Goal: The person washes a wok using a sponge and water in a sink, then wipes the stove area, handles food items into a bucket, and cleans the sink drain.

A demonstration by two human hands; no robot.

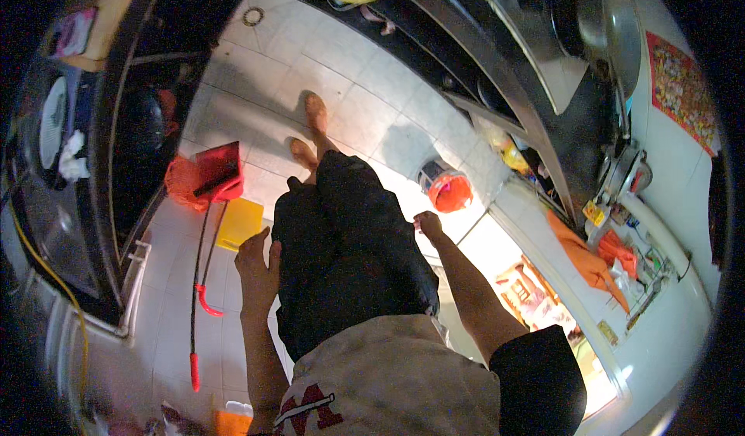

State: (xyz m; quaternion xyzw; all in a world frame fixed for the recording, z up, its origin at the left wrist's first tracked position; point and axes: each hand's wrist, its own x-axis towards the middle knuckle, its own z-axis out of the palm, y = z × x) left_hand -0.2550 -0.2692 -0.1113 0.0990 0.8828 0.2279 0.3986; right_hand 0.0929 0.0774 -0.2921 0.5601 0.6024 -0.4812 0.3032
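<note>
My left hand hangs beside my dark shorts with nothing in it, its thumb apart from the fingers. Just past its fingertips is a yellow square panel. A red dustpan lies beyond that, overlapping what look like the orange-red bristles of a broom. Two long dark handles run back from them, one with a red curved grip, the other with a straight red grip. On the other side, my right hand is held off my hip, fingers curled; whether it holds something is unclear. A bin with an orange-red liner stands near it.
Dark counters run along the left and upper right. A floor drain lies beyond my bare feet. White pipes edge the left counter. A bright doorway opens at right, near an orange cloth or bag.
</note>
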